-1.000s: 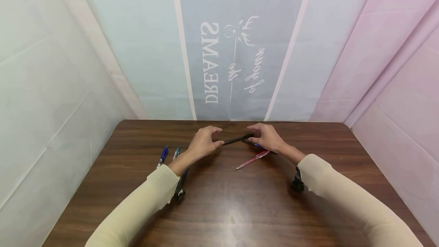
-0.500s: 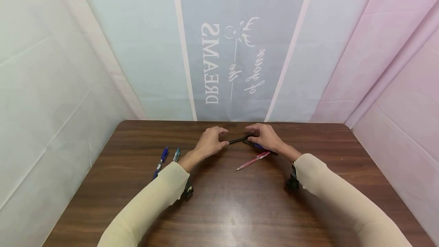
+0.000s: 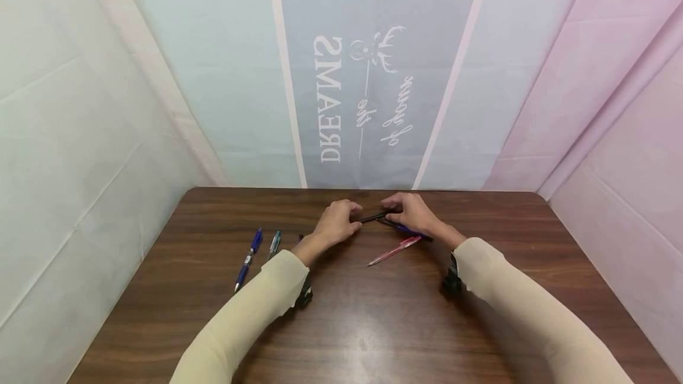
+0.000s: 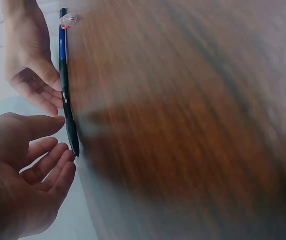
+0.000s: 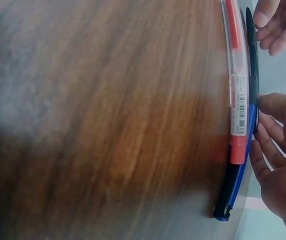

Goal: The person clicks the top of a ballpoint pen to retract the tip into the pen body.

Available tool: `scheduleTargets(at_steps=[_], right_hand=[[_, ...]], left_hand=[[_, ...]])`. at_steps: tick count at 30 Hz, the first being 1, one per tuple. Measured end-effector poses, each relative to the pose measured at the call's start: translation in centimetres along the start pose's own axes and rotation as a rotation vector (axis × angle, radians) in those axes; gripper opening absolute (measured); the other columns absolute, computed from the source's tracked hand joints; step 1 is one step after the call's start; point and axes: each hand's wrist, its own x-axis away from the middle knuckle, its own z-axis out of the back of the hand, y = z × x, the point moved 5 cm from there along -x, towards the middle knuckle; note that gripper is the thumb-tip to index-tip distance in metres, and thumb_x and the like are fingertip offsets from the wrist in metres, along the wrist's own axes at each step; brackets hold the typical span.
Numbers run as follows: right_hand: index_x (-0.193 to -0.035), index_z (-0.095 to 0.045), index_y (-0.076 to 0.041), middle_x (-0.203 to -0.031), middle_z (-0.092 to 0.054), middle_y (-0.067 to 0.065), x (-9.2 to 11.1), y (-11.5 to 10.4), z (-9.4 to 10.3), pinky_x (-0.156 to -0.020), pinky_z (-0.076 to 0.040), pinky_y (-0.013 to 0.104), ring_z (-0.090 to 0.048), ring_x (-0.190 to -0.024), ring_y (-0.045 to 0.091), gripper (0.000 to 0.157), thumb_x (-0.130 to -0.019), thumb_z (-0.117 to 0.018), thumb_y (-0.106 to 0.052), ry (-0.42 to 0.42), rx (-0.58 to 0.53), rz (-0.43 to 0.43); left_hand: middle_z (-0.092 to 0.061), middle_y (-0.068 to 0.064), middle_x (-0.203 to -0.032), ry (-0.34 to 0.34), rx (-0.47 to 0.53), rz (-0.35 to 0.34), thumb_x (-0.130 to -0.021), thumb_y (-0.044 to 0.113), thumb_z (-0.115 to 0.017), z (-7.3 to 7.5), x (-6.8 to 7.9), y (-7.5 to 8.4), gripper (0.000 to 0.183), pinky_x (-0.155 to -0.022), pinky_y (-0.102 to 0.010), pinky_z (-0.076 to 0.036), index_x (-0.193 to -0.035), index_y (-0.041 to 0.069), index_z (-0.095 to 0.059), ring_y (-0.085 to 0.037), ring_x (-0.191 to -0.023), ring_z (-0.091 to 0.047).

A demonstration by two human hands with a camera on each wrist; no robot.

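Observation:
A slim black pen (image 3: 372,217) lies between my two hands near the table's far edge. At its left end is my left hand (image 3: 335,221), fingers loosely bent and apart from the thumb, the thumb tip right at the pen. On the other side, my right hand (image 3: 415,211) has thumb and fingertips around the pen's right end with a gap between them. Below the right hand, a blue-and-black pen (image 5: 247,150) crosses under that end. Nearer me lies a clear-barrelled red pen (image 3: 395,251), a barcode label on it in the right wrist view.
A blue pen (image 3: 248,259) and a teal pen (image 3: 274,244) lie on the brown wood-grain table (image 3: 363,313) left of the left forearm. A dark pen tip (image 3: 300,236) shows beside the left wrist. Printed fabric walls (image 3: 363,76) stand behind and at both sides.
My left hand has moved right along the black pen, closer to the right hand, uncovering more of the blue pen. The right forearm has shifted slightly left. The pens lie where they were.

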Motion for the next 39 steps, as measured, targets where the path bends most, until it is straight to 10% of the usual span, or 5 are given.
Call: scheduleTargets(at_steps=[39], right_hand=[[-0.107, -0.082, -0.006, -0.107, -0.076, 0.009, 0.0, 0.3, -0.5, -0.089, -0.059, 0.049, -0.071, -0.103, 0.03, 0.011, -0.098, -0.076, -0.007, 0.0, 0.084, 0.071]], left_hand=[[-0.079, -0.008, -0.109, -0.002, -0.021, 0.043, -0.103, 0.006, -0.07, -1.0, -1.2, 0.2, 0.015, -0.09, -0.04, -0.062, -0.112, 0.007, -0.081, -0.024, -0.103, -0.075]])
